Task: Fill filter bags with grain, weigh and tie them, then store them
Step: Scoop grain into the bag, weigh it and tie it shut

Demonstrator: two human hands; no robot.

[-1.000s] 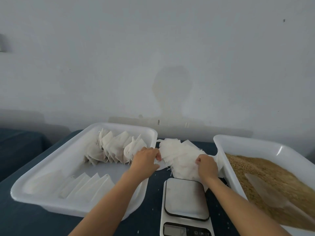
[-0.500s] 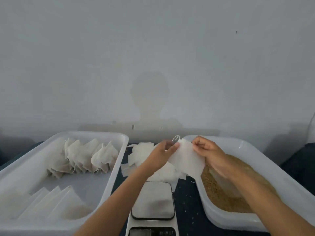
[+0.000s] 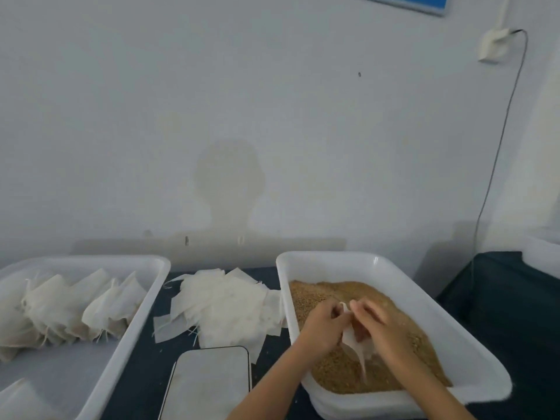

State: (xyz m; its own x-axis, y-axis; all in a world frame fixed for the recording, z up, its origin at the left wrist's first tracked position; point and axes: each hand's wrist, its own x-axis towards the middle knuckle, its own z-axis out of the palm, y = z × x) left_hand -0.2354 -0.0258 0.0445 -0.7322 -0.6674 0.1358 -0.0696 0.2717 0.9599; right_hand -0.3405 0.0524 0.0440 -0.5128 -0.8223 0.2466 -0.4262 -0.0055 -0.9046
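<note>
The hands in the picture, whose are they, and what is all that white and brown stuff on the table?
They belong to a person wearing a camera on their head, so you look down at the table as they do. The left hand and right hand both pinch one thin white filter bag over a white tub full of brown grain. It looks like they are opening the bag to fill it. In the middle lies a pile of empty bags, with a kitchen scale in front. The tray on the left holds filled bags.
</note>
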